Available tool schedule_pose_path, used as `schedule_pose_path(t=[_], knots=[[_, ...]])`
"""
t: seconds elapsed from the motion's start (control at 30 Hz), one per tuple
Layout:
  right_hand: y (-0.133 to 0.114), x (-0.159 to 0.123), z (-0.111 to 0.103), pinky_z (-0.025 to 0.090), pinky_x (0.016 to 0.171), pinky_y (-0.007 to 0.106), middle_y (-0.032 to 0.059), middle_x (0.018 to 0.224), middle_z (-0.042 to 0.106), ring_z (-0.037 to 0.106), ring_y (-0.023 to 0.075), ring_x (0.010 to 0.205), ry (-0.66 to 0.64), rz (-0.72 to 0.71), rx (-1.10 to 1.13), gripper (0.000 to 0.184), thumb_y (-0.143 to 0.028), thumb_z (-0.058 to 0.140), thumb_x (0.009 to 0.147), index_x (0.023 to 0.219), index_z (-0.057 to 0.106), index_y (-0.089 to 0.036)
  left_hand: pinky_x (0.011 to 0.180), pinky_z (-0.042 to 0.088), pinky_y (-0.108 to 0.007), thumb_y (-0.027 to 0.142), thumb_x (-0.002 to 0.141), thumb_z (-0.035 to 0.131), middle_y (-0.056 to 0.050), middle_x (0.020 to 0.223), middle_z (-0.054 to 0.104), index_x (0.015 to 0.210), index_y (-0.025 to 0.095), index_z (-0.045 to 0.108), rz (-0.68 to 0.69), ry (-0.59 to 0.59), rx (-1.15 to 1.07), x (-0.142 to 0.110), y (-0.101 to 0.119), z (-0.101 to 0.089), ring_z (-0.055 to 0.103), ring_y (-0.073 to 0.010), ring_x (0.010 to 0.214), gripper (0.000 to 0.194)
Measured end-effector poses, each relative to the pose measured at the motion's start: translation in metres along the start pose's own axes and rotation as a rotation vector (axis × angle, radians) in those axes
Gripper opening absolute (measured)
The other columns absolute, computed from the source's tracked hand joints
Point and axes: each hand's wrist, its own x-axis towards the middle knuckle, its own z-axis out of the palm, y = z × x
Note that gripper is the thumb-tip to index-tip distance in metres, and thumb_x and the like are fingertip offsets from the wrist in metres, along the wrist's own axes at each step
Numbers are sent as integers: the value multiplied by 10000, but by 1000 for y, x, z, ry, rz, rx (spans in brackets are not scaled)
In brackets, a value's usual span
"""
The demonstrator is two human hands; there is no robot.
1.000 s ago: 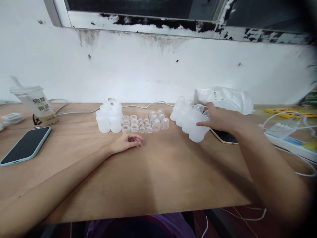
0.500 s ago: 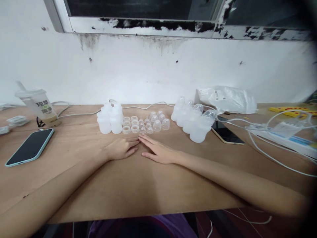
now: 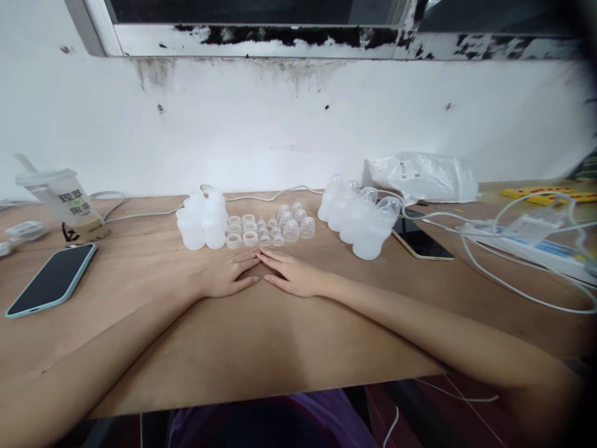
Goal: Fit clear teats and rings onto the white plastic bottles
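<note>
My left hand [image 3: 227,274] and my right hand [image 3: 295,274] lie flat on the wooden table [image 3: 261,348], fingers stretched out and fingertips meeting. Neither holds anything. Just beyond them sit several clear collar rings [image 3: 250,238], several small clear bottle nipples [image 3: 265,239] and several clear domed caps [image 3: 291,231], all in rows. Left of the rings stands a cluster of open-looking white plastic baby bottles [image 3: 193,227]. To the right of the caps are several assembled baby bottles [image 3: 366,235] topped with clear domed caps.
A drink cup with a straw [image 3: 74,202] and a phone in a light blue case [image 3: 51,280] are at the left. On the right lie another phone [image 3: 422,238], a clear plastic bag [image 3: 422,177], a power strip [image 3: 527,246] with looping white cables, and a yellow object [image 3: 545,196].
The view has shifted slightly. My right hand has drawn a little closer to my left, so the fingertips now meet more evenly. The objects on the table stay in place.
</note>
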Motion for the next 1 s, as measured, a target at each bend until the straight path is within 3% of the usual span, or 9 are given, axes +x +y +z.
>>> schedule_pose_path(t=[0.33, 0.57, 0.77, 0.9, 1.0], knots=[[2, 0, -1, 231, 1039, 367, 95, 1385, 217, 221, 196, 1265, -2, 2, -1, 554, -408, 311, 849, 1320, 257, -123, 984, 306, -357, 356, 856, 320, -110, 1312, 358, 1284, 148, 276, 30, 72, -15, 1, 4, 1, 354, -201, 1188, 478], [-2, 2, -1, 287, 1011, 362, 126, 1294, 391, 347, 193, 1204, 66, -42, -103, 488, -336, 335, 846, 1266, 359, -87, 924, 371, -312, 276, 848, 329, -73, 1200, 467, 1150, 171, 453, -7, 110, 7, 4, 4, -1, 462, -178, 1067, 343], [-4, 3, -2, 339, 969, 352, 138, 1251, 442, 388, 204, 1175, 85, -49, -151, 426, -284, 334, 845, 1194, 447, -68, 892, 392, -301, 266, 843, 337, -63, 1161, 492, 1096, 169, 472, -69, 153, 12, 4, 7, -1, 476, -167, 1037, 303], [-4, 1, -6, 411, 846, 334, 105, 1021, 593, 531, 199, 983, 160, -21, -189, 325, -261, 319, 853, 997, 583, -137, 850, 415, -305, 265, 831, 352, -85, 1104, 504, 1034, 148, 496, -78, 180, 48, 3, 6, 0, 503, -172, 964, 275], [1, 2, -7, 435, 717, 316, 73, 842, 614, 570, 186, 799, 241, 113, -167, 298, -267, 356, 840, 1069, 517, -164, 891, 380, -341, 241, 811, 372, -108, 1147, 463, 1017, 137, 498, -67, 256, 107, 4, 2, 3, 453, -201, 1031, 262]])
